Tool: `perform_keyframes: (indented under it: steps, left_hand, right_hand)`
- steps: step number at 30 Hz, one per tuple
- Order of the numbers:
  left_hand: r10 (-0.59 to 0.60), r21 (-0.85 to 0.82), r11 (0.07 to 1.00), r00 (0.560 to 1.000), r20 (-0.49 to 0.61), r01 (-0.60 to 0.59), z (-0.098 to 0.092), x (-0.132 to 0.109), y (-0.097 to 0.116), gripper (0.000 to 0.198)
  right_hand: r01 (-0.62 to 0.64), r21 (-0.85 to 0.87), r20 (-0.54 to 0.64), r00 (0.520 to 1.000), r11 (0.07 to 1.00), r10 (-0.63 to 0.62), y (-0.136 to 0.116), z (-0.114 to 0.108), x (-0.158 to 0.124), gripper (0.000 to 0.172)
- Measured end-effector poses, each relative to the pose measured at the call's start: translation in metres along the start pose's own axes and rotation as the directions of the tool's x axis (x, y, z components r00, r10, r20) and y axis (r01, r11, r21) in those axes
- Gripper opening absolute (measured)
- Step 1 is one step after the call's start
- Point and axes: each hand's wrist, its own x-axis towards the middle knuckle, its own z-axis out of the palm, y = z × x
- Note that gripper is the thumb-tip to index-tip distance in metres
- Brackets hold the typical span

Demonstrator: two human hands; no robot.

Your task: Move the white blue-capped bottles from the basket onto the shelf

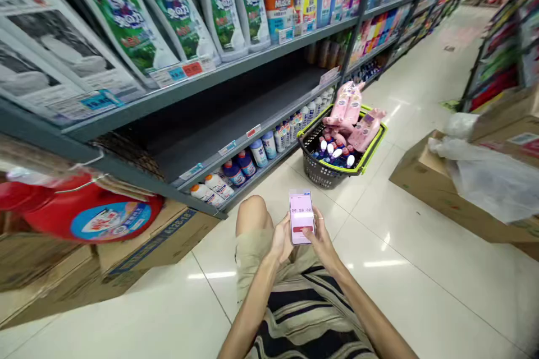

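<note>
A smartphone (300, 219) is held upright in front of my lap, its pink screen showing a timer at 00:00:00. My left hand (281, 240) closes around its left edge. On the other edge is my right hand (323, 238), which wears a ring and rests its thumb on the red button low on the screen. Just beyond the phone, a black shopping basket (322, 171) with a lime-green rim stands on the floor. It contains pink packs (365, 130) and several dark bottles with white and red caps (330, 150).
On my left runs a grey shelf (236, 76) with a bare middle level; large green-labelled bottles (221, 5) stand above it and smaller bottles (258, 152) below. Cardboard boxes (429, 176) with plastic wrap sit at right. A red detergent jug (113, 216) lies over boxes at left.
</note>
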Motion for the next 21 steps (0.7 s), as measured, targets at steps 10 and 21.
perform_keyframes:
  steps: [10, 21]
  left_hand:
    - [-0.24, 0.08, 0.97, 0.963, 0.124, 0.231, 0.023, 0.04, -0.071, 0.054]
    - [-0.203, 0.087, 0.977, 0.975, 0.093, 0.195, 0.02, 0.039, -0.061, 0.055]
  right_hand:
    - [-0.113, 0.04, -0.214, 0.97, 0.993, 0.119, -0.006, -0.066, -0.033, 0.092]
    - [-0.095, 0.041, -0.185, 0.977, 0.995, 0.101, 0.004, -0.061, -0.022, 0.094]
